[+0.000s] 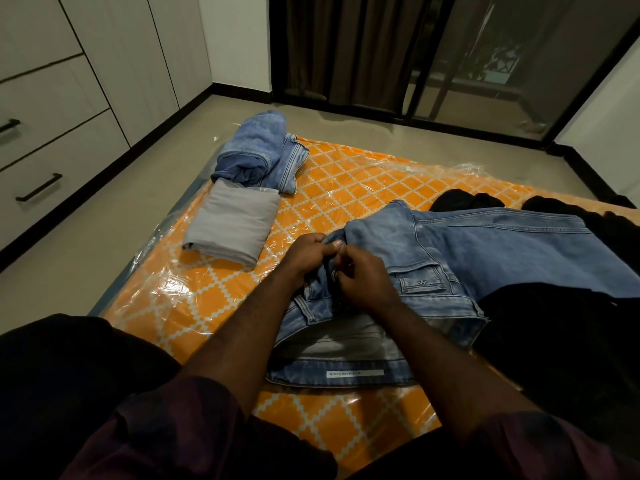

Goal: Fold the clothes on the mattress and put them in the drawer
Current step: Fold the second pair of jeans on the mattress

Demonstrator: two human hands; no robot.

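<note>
Two hands meet at the fly of the jeans (467, 251): the left hand (308, 252) in a narrow grip pinching the denim edge, the right hand (363, 278) pinching it just beside. The jeans lie open on the mattress (346, 181), waistband nearest the person, legs running right. Beyond, near the left edge, sit a folded grey cloth (233, 225) and rolled denim (256, 154). Dark clothes (467, 200) lie behind the jeans. Drawers (52, 161) stand left.
</note>
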